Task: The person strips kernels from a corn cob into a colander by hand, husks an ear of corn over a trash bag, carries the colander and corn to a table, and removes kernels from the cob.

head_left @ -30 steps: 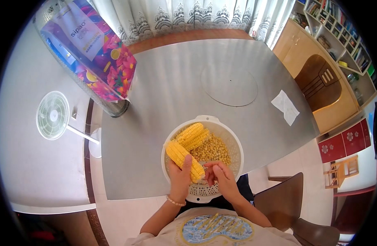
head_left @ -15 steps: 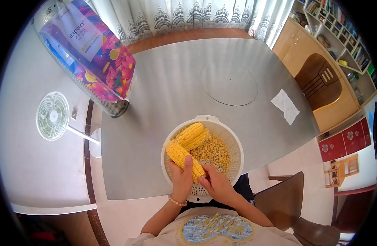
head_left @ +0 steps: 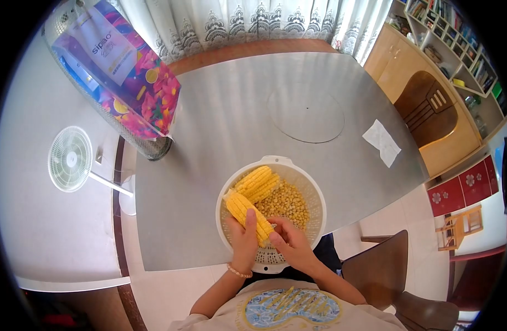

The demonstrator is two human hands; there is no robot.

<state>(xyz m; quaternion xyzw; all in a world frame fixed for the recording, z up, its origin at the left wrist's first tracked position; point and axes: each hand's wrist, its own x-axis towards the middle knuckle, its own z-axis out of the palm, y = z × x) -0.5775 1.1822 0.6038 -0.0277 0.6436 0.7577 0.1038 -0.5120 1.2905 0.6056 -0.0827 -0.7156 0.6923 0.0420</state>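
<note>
My left hand (head_left: pixel 244 243) is wrapped round a yellow ear of corn (head_left: pixel 242 209), thumb along its upper side. The ear slants over a white colander (head_left: pixel 317 194) that sits at the table's near edge. At the ear's lower end my right hand (head_left: pixel 294 246) has its fingers curled and its thumb pressed against the kernels. Inside the colander, more ears of corn (head_left: pixel 260 185) lie at the back left, and a heap of loose kernels (head_left: pixel 289 202) lies to the right. The hands partly hide the held ear's near end.
The grey table (head_left: pixel 209 127) carries a white tissue (head_left: pixel 382 142) at the right and a colourful printed bag (head_left: pixel 126 71) in a mesh holder at the far left. Brown chairs (head_left: pixel 377 270) stand at the right. A white fan (head_left: pixel 70 159) is on the left.
My right thumb and fingers have shifted slightly at the ear's lower end, the fingers now more curled. My left hand keeps its hold with the ear barely moved.
</note>
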